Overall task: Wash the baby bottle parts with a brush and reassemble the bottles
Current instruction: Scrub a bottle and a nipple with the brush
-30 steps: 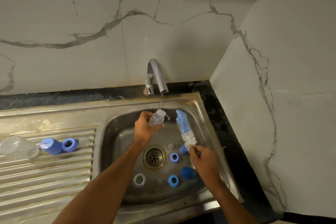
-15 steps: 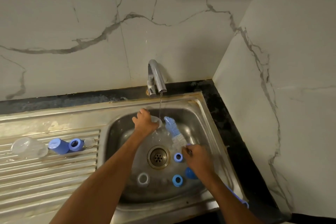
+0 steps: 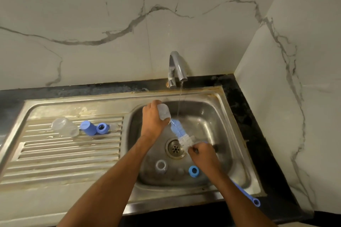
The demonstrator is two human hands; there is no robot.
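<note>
- On the draining board at centre left of the frame lie a clear bottle body [image 3: 63, 127], a blue cap [image 3: 88, 127] and a blue ring [image 3: 102, 128], the cap and ring touching. I judge they are set there, out of the basin, to drain apart from the unwashed parts.
- The left hand [image 3: 154, 122], at centre frame over the sink [image 3: 217, 97], curls round a small clear bottle [image 3: 163, 112]. It is tipped with its mouth toward lower right, probably so the brush can enter it. The bottle looks translucent and cloudy-wet.
- The brush [image 3: 178, 130] runs slantwise from the bottle's mouth down to the right hand. It has blue bristles at the tip and white ones nearer the hand, and its tip is at the mouth; how deep it goes I cannot tell.
- A thin stream from the tap [image 3: 177, 66] falls just right of the bottle.
- On the basin floor, lower centre, a clear ring [image 3: 160, 165] and a blue collar [image 3: 193, 171] wait, well apart.
- The right hand [image 3: 202, 154] is clamped on the brush stem, and the blue handle's end [image 3: 256, 202] sticks out at lower right.
</note>
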